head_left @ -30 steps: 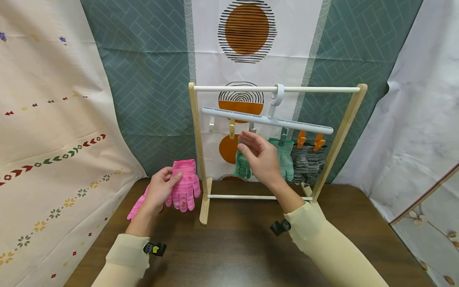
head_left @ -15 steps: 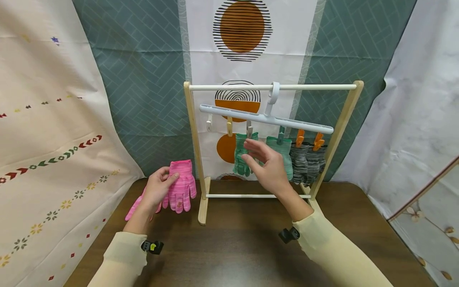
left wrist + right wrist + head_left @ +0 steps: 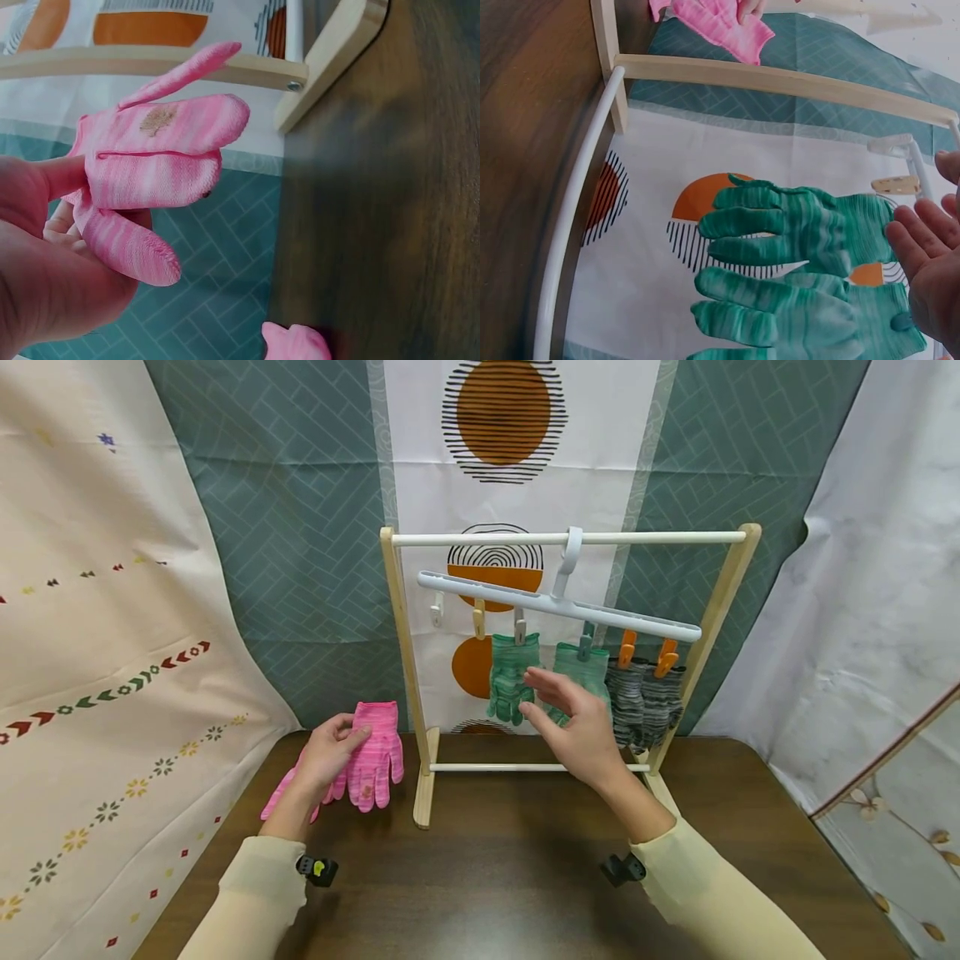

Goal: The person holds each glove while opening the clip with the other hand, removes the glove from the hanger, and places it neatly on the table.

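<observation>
My left hand [image 3: 324,762] pinches a pink striped knit glove [image 3: 375,752] between thumb and fingers, left of the rack; in the left wrist view its fingers point right. A second pink glove [image 3: 281,792] lies behind the left wrist, partly hidden. My right hand [image 3: 581,731] is raised with relaxed fingers and holds nothing, in front of two green striped gloves. One green glove [image 3: 513,672] hangs from a grey clip [image 3: 520,627]. The other green glove [image 3: 577,667] hangs from a teal clip [image 3: 586,642], partly covered by my right hand.
A pale blue hanger [image 3: 555,604] hangs tilted, right end lower, on a wooden rack [image 3: 401,635]. A white clip [image 3: 437,610] and a yellow clip [image 3: 479,619] hang with nothing in them. Orange clips [image 3: 627,649] hold dark grey striped gloves [image 3: 628,702]. The brown table [image 3: 480,868] lies below.
My right hand has moved right and down, uncovering the left green glove. My left hand keeps the pink glove, slightly lower and further left in view.
</observation>
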Motion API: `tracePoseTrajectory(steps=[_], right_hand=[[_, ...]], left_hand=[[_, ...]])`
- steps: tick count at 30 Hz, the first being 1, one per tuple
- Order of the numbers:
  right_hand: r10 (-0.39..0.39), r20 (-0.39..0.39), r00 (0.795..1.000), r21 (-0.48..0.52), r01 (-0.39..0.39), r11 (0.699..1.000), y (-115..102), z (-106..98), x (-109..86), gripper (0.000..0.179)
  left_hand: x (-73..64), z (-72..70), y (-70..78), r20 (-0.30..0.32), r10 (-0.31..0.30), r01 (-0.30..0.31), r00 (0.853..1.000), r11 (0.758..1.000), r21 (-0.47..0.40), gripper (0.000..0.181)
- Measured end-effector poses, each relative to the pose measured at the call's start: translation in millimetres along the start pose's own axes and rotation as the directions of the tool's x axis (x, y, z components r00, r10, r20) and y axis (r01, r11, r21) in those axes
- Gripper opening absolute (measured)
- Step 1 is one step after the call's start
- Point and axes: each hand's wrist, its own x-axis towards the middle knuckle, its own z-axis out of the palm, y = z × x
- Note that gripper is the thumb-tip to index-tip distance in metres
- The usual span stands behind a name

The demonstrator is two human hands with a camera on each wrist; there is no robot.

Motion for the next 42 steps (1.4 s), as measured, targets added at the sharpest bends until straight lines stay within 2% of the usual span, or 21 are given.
tracePoseTrajectory(steps=[5,16,25,31,37,42], right_hand=[[0.009,0.006,1.0,-0.029,-0.009,1.0,1,-2,-7.1,0.048],[0.033,0.027,0.999,-0.057,-0.032,0.998,3,-8,-23.6,0.051],[0.046,0.023,0.999,-0.121,-0.043,0.992,5,-13,-33.0,0.052],[0.053,0.018,0.998,-0.144,-0.05,0.988,6,-14,-37.8,0.052],[0.065,0.024,0.998,-0.155,-0.061,0.986,5,-16,-41.2,0.053],[0.062,0.025,0.998,-0.168,-0.057,0.984,5,-17,-42.3,0.054]], left_hand=[[8.1,4.6,-6.9,0.002,-0.011,0.011,1.0,1.0,0.005,0.039],[28.5,12.7,-19.5,-0.006,-0.074,0.074,0.997,0.992,0.101,0.04],[40.1,18.5,-38.8,-0.034,-0.12,0.124,0.992,0.979,0.163,0.038],[45.2,21.6,-50.7,-0.046,-0.119,0.126,0.992,0.968,0.219,0.042],[49.0,25.8,-58.6,-0.068,-0.108,0.125,0.992,0.94,0.317,0.039],[46.9,29.9,-55.7,-0.096,-0.085,0.117,0.992,0.9,0.42,0.039]])
